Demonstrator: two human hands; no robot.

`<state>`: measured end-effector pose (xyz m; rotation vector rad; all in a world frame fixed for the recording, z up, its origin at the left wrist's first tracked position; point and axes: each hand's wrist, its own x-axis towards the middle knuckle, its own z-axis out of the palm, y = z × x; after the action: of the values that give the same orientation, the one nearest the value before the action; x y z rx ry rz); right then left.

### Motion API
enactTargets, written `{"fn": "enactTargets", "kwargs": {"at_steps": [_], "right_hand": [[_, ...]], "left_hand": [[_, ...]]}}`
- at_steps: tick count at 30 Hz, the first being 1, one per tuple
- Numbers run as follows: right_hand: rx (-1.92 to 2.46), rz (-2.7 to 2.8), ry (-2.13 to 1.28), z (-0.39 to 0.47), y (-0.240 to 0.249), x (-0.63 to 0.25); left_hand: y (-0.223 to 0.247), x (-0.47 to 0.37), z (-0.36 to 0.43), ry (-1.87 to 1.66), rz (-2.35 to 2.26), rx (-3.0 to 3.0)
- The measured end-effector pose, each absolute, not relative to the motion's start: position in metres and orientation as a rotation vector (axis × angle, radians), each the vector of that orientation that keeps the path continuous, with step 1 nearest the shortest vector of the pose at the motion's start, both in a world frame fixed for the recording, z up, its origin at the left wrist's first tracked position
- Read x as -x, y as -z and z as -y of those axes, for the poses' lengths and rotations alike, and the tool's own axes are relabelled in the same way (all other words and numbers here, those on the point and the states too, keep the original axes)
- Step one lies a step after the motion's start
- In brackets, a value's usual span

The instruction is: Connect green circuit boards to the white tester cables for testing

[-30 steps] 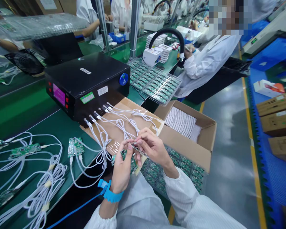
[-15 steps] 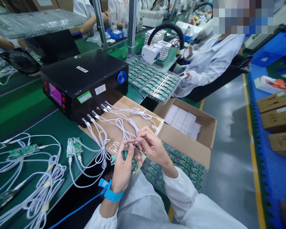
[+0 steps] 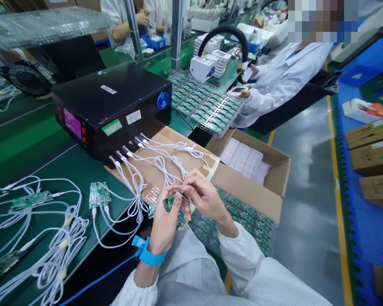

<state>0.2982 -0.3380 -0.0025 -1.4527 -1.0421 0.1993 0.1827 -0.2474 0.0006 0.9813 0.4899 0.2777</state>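
Left hand (image 3: 164,223): at near centre, in a blue wrist strap (image 3: 151,255), clamped on a green circuit board (image 3: 181,219), thumb laid over it.

Right hand (image 3: 204,196): just right of the left, thumb and fingertips drawn together at the upper part of the held work; cannot tell whether they grip the board itself or a smaller part.

Sleeves, white (image 3: 242,255): one pair, gathered at the cuffs.

Cables, white (image 3: 62,244): several coils, tied, at near left on the green counter (image 3: 55,168).

Circuit board with white plugs (image 3: 100,194): one, flat on the counter, left of the hands; further wired boards to its left.

Clear tray of circuit boards (image 3: 242,219): one, right of the hands, partly under a carton.

Open carton (image 3: 264,204): one, brown, right of the hands, holding rows of thin white pieces (image 3: 242,157).

Cardboard sheet (image 3: 167,137): one, beyond the hands, bearing bundled white leads.

Black instrument case (image 3: 115,100): one, far left of the hands, with lit pink screen (image 3: 72,122), red buttons and a row of connectors carrying the leads.

Second clear tray of boards (image 3: 210,106): one, right of the case.

White box (image 3: 202,68): one, beyond that tray, beside stacked white shells (image 3: 221,63) and under a black curved hose (image 3: 225,29).

Co-worker in white coat (image 3: 284,83): seated at far right, a hand on a white piece.
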Motion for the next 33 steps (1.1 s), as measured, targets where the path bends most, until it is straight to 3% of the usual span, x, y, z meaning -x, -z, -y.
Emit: {"fn": "enactTargets", "kwargs": {"at_steps": [13, 21, 28, 33], "right_hand": [[1.612, 1.000, -0.206, 0.378, 0.002, -0.289], [1.861, 1.027, 0.033, 0.418, 0.042, -0.265], [2.003, 1.176, 0.506, 0.426, 0.045, -0.280], [2.108, 1.411, 0.513, 0.438, 0.047, -0.295]], "left_hand": [[-0.002, -0.183, 0.245, -0.210, -0.517, -0.980], [-0.003, -0.178, 0.243, -0.136, -0.535, -1.021], [-0.005, -0.171, 0.237, -0.455, -0.693, -1.218], [-0.017, -0.172, 0.233, -0.575, -0.744, -1.379]]}}
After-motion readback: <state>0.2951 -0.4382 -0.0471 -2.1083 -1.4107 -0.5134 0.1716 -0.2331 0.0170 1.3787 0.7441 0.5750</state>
